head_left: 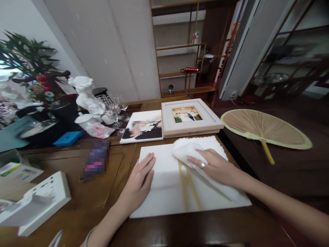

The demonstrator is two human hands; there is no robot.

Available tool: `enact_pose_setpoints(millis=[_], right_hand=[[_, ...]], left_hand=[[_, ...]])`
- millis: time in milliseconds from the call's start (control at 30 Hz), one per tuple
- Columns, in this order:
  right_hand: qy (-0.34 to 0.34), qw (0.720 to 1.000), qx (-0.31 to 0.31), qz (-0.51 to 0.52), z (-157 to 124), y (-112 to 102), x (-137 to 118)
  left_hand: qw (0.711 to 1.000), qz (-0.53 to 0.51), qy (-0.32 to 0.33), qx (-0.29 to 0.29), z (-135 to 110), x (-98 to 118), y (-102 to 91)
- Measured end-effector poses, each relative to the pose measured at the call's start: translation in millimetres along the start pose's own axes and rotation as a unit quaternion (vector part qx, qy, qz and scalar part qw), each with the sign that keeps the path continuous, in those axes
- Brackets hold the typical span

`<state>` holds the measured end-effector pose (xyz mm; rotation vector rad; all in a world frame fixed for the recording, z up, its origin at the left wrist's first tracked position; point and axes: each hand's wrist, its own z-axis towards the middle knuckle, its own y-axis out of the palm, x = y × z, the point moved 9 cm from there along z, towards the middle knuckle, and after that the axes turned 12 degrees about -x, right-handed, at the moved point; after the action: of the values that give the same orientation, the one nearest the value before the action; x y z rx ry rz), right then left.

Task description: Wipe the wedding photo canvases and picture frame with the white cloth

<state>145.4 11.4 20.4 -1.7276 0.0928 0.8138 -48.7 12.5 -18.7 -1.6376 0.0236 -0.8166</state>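
Note:
A white rectangular board lies flat on the dark wooden table in front of me. My left hand rests on its left edge, fingers stretched out flat and holding nothing. Bunched under my right hand is a white cloth, gripped and pressed on the board's upper right part. Part of the cloth spreads out behind and beneath that hand. Below the cloth, a yellowish forked shape shows on the board; its top is covered, and I cannot tell whether it is a mark or an object.
Behind the board are a wooden-framed picture and a photo panel. A palm-leaf fan lies at right. Leftward are a white power strip, a blue box, several wine glasses and a white bust.

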Motion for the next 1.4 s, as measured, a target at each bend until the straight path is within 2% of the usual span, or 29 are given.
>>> enact_pose_setpoints(millis=[100, 167, 333, 467, 567, 667, 733, 867, 967, 1067, 1133, 1200, 1400], right_hand=[[-0.04, 0.999, -0.001, -0.034, 17.6, 2.0, -5.6], [-0.086, 0.993, -0.025, -0.073, 14.7, 12.1, -15.1], [-0.162, 0.972, -0.09, -0.147, -28.9, 45.4, -43.6], [-0.186, 0.966, -0.142, -0.114, -60.6, 66.1, -53.6], [-0.193, 0.966, -0.162, -0.055, -71.3, 65.7, -48.0], [-0.184, 0.965, -0.185, -0.035, -72.5, 54.2, -42.1], [-0.152, 0.972, -0.177, -0.04, -62.9, 41.7, -38.0], [-0.1, 0.986, -0.102, -0.085, -20.3, 21.4, -34.3], [-0.094, 0.987, -0.066, -0.112, 16.0, 17.5, -31.9], [-0.1, 0.981, -0.08, -0.149, 36.5, 22.6, -31.0], [-0.112, 0.971, -0.093, -0.19, 34.9, 30.2, -36.0], [-0.127, 0.961, -0.087, -0.229, 21.6, 40.6, -45.3], [-0.225, 0.936, -0.015, -0.269, -46.3, 83.4, -85.7]], left_hand=[[1.0, -0.013, -0.007, -0.005, 0.1, -1.6, 0.3], [1.0, -0.021, -0.009, -0.007, -0.1, -2.4, 0.4], [1.0, -0.019, 0.0, -0.006, 0.0, -2.5, 1.2], [1.0, -0.015, 0.002, -0.003, 0.4, -2.0, 1.8], [1.0, -0.014, 0.006, -0.004, 0.0, -1.3, 1.9], [1.0, -0.011, 0.008, -0.002, -1.0, -1.0, 1.5], [1.0, -0.009, 0.007, -0.004, -1.1, -1.1, 1.6], [1.0, -0.008, 0.0, -0.013, 0.4, -1.0, 1.8], [1.0, -0.009, 0.001, -0.013, 1.0, 0.7, 0.1], [1.0, -0.011, 0.005, -0.013, 0.2, 2.6, -1.3], [1.0, -0.012, 0.007, -0.012, -0.4, 3.1, -1.7], [1.0, -0.01, 0.009, -0.011, -0.5, 3.2, -1.4], [1.0, -0.007, 0.008, -0.008, 0.4, 1.3, 0.3]])
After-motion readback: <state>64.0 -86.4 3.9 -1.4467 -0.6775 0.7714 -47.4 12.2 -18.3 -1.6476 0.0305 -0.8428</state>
